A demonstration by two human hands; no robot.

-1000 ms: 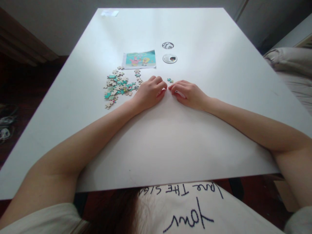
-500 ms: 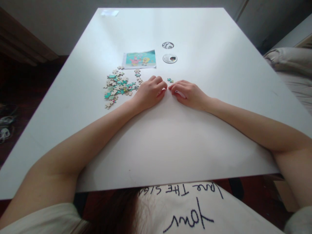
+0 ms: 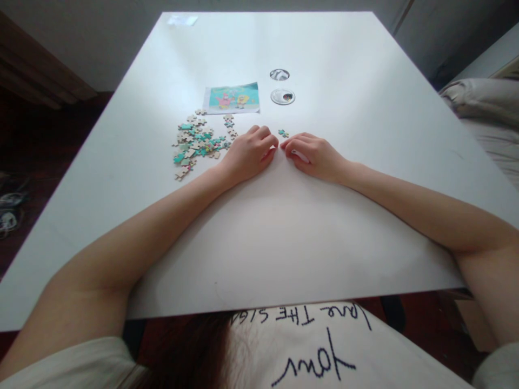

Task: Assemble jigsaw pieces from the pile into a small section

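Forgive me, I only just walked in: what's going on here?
A person at a table has puzzle pieces out. Their left grip is beside the pieces, the right grip opposite, almost touching it; whether either holds a piece can't be made out. A small cluster lies just beyond them. Farther back lie a picture and, to its right, two discs.

White table (image 3: 284,243), two round discs (image 3: 278,97), pale fabric (image 3: 478,96) beyond

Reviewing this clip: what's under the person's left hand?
White tabletop shows around the left hand, with jigsaw pieces to its left. Whatever the hand itself covers cannot be seen.
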